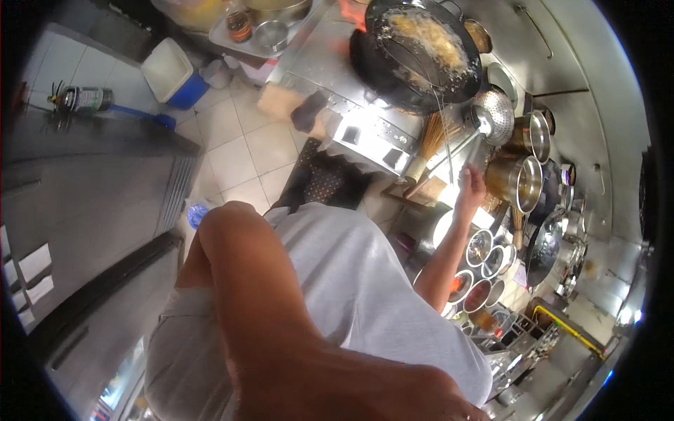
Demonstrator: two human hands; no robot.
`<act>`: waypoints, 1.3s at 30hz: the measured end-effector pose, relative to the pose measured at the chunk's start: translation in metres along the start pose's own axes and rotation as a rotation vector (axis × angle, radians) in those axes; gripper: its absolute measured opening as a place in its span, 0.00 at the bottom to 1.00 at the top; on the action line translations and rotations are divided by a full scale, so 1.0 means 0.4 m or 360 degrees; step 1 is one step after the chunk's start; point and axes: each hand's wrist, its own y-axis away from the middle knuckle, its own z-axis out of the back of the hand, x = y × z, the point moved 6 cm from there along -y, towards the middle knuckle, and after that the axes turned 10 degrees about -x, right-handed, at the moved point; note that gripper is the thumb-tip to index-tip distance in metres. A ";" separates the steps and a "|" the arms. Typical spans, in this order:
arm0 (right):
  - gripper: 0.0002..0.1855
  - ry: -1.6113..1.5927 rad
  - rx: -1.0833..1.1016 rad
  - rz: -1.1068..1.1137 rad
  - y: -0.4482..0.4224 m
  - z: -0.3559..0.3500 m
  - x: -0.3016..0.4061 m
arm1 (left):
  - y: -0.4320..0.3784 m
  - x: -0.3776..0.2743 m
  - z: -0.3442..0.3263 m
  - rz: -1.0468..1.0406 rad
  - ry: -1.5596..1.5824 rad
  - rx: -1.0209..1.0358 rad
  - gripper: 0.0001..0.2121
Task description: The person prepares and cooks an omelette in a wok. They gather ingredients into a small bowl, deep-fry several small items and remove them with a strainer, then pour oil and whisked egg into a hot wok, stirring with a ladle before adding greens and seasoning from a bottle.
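My left arm bends up towards the camera. The back of my left hand [421,389] fills the bottom edge, its fingers mostly cut off. My right hand [474,184] is at the right, beside the steel pots [513,181]; its fingers look partly bent, and a grip cannot be made out. Near it ends the long thin handle of a wire strainer [410,66], which rests over a black wok [363,66]. Pale golden food [426,37] bubbles in oil there. A perforated steel skimmer [497,113] lies beside the wok, close to a bamboo wok brush [434,131].
Flames [354,13] show beside the wok. Several round containers [479,247] hold ingredients at the right, near another wok [545,247]. A tray [231,42] with a jar is at the top left. A blue and white bin [181,79] and a fire extinguisher [87,99] are farther left.
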 end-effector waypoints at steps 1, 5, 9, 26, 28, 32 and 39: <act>0.16 0.0028 -0.0020 -0.0057 0.002 0.009 -0.008 | -0.006 0.008 -0.008 0.0019 0.0044 0.0007 0.12; 0.18 0.0134 -0.0054 -0.0073 0.018 0.036 -0.014 | -0.022 0.018 -0.022 0.0130 0.0144 -0.0208 0.13; 0.17 0.0184 -0.0091 -0.0100 0.020 0.056 -0.035 | 0.011 -0.006 -0.070 0.0213 0.0422 -0.1662 0.16; 0.17 0.0017 -0.0148 -0.0202 0.044 0.083 -0.063 | 0.139 0.234 0.517 0.0708 0.0149 -0.1306 0.26; 0.17 0.0010 -0.0168 -0.0227 0.043 0.076 -0.056 | 0.132 0.235 0.512 0.0763 0.0226 -0.1403 0.33; 0.17 -0.0033 -0.0181 -0.0219 0.035 0.073 -0.065 | 0.129 0.237 0.511 0.0706 0.0443 -0.1231 0.39; 0.18 -0.0010 -0.0136 -0.0181 0.042 0.063 -0.048 | 0.143 0.226 0.519 0.0689 0.0526 -0.1266 0.37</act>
